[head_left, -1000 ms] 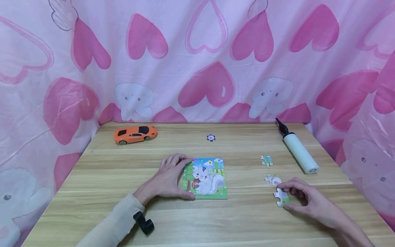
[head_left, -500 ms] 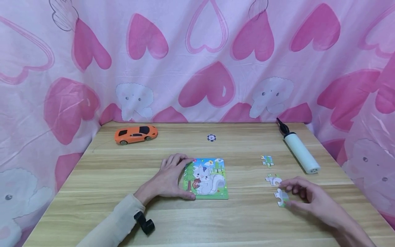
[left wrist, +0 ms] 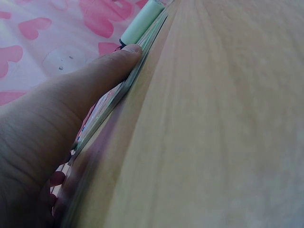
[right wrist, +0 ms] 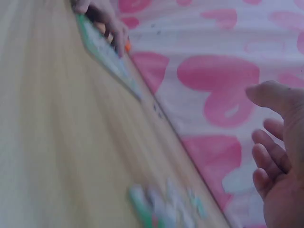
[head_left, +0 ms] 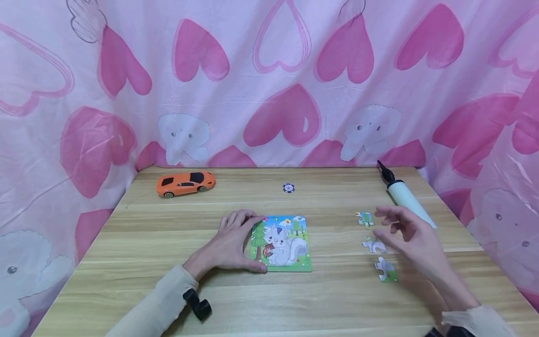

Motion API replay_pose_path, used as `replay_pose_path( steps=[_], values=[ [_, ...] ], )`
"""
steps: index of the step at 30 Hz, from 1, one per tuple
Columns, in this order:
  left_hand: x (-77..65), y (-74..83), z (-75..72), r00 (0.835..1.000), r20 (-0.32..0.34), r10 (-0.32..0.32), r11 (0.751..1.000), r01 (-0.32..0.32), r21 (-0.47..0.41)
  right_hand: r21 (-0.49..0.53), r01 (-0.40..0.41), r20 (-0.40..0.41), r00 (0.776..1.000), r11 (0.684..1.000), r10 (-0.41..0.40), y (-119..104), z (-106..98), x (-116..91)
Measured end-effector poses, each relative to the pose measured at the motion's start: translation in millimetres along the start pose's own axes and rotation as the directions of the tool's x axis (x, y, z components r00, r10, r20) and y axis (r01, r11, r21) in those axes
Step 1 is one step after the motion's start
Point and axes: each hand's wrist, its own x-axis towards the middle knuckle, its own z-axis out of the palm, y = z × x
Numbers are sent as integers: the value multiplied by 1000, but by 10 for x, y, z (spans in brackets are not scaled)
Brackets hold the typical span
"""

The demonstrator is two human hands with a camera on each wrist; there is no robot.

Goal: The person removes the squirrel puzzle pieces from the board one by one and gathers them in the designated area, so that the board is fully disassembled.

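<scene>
A squirrel jigsaw puzzle (head_left: 283,243) lies flat on the table. My left hand (head_left: 233,243) grips its left side, thumb along the near edge and index finger at the far left corner. In the left wrist view the thumb (left wrist: 102,71) rests against the puzzle's edge. My right hand (head_left: 410,236) is raised over the table's right side with bent, spread fingers and holds nothing. Left of it lie three loose pieces: a tree piece (head_left: 364,219) by its fingertips, a white piece (head_left: 373,245) in the middle, and a white-and-green piece (head_left: 385,269) nearest me.
An orange toy car (head_left: 185,184) stands at the back left. A small round chip (head_left: 288,188) lies at the back middle. Partly behind my right hand lies a pale hand pump (head_left: 410,201) with a black nozzle. A pink heart-patterned curtain (head_left: 278,117) borders the wooden table (head_left: 269,304).
My right hand has left the nearest loose piece, risen and moved away from me toward the tree piece. My left hand and the puzzle have stayed in place.
</scene>
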Motion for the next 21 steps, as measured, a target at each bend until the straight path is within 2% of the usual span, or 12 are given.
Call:
replay_pose_path(
  steps=[4, 11, 21],
  values=[
    [0, 0, -3, 1000, 1, 0, 1000, 0, -1, 51, 3, -11, 1000, 999, -3, -118, 203, 226],
    [2, 7, -9, 1000, 4, -4, 1000, 4, -1, 32, 1, 11, 1000, 999, -2, -265, 613, 557],
    [0, 1, -14, 1000, 2, 3, 1000, -3, -6, 51, -26, 41, 999, 998, 24, -375, 1050, 777]
  ],
)
